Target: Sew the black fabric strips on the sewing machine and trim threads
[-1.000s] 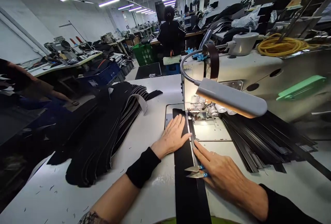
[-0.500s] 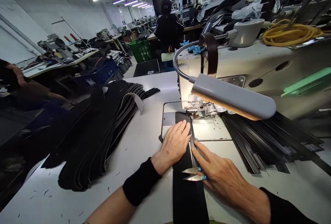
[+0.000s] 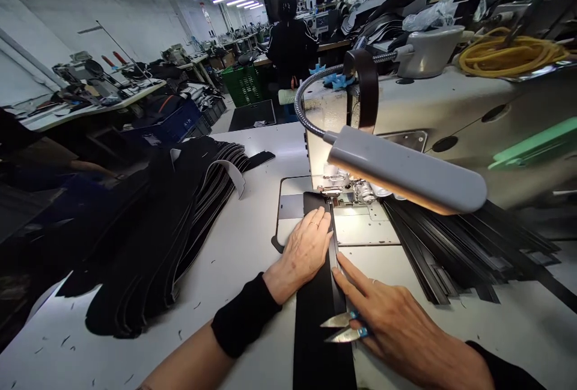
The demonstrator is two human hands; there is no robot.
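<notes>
Head view: our right hand (image 3: 387, 312) holds a pair of snips (image 3: 345, 327) in its curled lower fingers, the blades parted and pointing left over the black panel (image 3: 318, 336), while two outstretched fingers rest along the narrow strip (image 3: 334, 264) at the panel's right side. Our left hand (image 3: 304, 252) lies flat on the panel, fingers together and pressing rather than clasping, just in front of the needle area of the sewing machine (image 3: 433, 98). The panel and strip run from there toward us over the white table (image 3: 243, 258). We have the grey lamp (image 3: 406, 170) lit above the sewing machine's stitching area, and a fanned bundle of black strips (image 3: 446, 240) lies on the table to the right of that area. Well to the left of the sewing machine we see a thick stack of black pieces (image 3: 153, 234). Coiled yellow tubing (image 3: 509, 56) rests on top of the sewing machine. Beyond the sewing machine, to its left, a person (image 3: 292, 47) in black has their back to us, near a green crate (image 3: 243, 86).
</notes>
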